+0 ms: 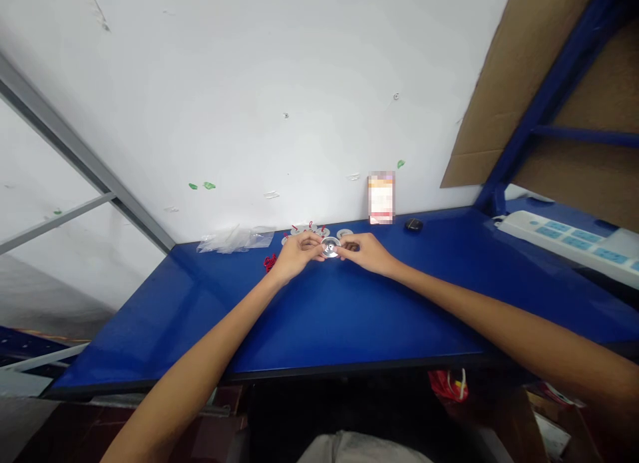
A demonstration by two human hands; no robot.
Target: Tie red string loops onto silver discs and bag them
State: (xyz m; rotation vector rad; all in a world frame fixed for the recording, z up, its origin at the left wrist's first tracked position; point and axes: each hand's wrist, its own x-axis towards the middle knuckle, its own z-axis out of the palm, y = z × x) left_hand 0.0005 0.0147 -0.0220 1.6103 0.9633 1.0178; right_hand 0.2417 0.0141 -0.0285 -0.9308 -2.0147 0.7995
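Between my two hands is a round, shiny metal disc [330, 247], raised above the blue table. My left hand [299, 253] pinches its left edge with thumb and fingers. The right edge is gripped the same way by my right hand [366, 251]. Behind my left hand lie several pale round discs with short red cords [309, 229], partly hidden by the fingers. Just past the right fingertips rests another pale disc [344, 233]. A small heap of red cord [269, 262] sits left of my left hand.
Clear plastic bags [234, 239] lie at the back left, against the white wall. A blurred card [382, 197] leans on the wall, with a small black object [413, 225] beside it. A white power strip [574, 243] runs along the right side of the blue table [349, 323].
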